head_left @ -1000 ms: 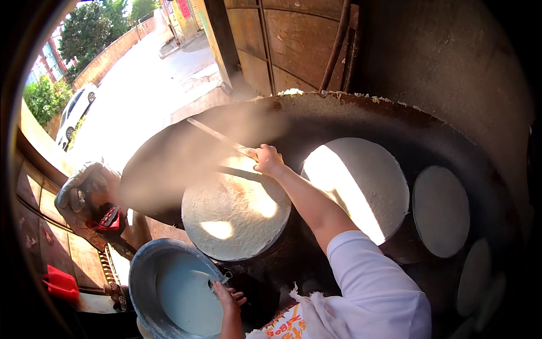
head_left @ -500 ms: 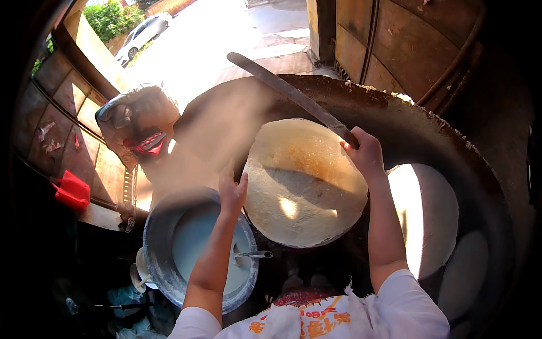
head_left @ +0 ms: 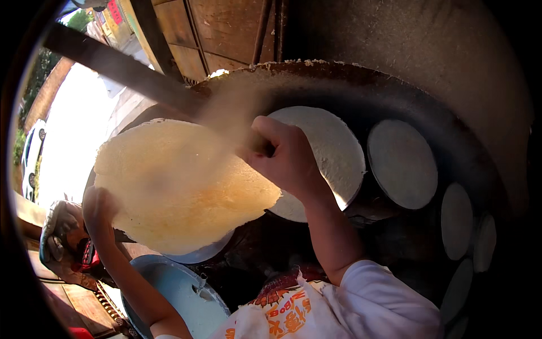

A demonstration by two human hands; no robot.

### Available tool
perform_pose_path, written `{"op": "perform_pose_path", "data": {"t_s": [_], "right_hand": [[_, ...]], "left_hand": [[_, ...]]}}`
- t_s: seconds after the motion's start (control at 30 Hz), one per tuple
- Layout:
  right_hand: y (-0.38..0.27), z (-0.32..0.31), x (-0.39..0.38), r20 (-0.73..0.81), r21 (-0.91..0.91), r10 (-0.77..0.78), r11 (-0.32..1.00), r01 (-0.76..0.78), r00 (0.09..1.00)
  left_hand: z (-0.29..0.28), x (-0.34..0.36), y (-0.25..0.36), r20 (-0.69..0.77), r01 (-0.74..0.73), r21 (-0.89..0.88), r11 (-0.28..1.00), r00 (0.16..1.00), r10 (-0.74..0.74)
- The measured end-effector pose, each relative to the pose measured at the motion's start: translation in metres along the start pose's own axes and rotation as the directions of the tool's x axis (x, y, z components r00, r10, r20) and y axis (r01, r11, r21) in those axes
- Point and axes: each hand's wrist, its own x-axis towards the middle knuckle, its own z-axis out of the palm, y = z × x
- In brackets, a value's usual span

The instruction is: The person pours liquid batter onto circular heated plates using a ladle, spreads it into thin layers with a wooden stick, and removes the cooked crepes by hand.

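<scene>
A brown wall (head_left: 463, 73) stands in shade at the far right. To its left, a panelled brown door (head_left: 226, 28) adjoins a post (head_left: 151, 34). At the left, bright sunlight covers the outdoor ground (head_left: 76, 124), bordered by a white car (head_left: 33, 161).

Flatbread (head_left: 180, 192), left: golden yellow, kinda blotchy
Discs (head_left: 402, 164), right: plain greyish white
Tub (head_left: 158, 264), near left: light blue-ish
Shirt (head_left: 378, 299), near: white, loud orange print

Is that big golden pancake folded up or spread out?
Spread out: the pancake shows one broad golden face, with no fold in view. The left hand is at its left edge; its underside is hidden.
</scene>
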Motion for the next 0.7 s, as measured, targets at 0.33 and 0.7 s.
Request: {"op": "perform_pose_path", "data": {"t_s": [0.33,0.7], "right_hand": [[0.195,-0.23,-0.041,-0.24,-0.397,0.269,0.85,-0.347,0.933],[0.212,-0.317,-0.261,-0.146,-0.65,0.236,0.709,-0.273,0.961]], "left_hand": [[0.315,0.148,-0.158,0.745,0.511,-0.125,0.851,0.615,-0.26],[0.365,0.064,-0.092,0.382,-0.671,0.374,0.641,0.741,0.553]]}}
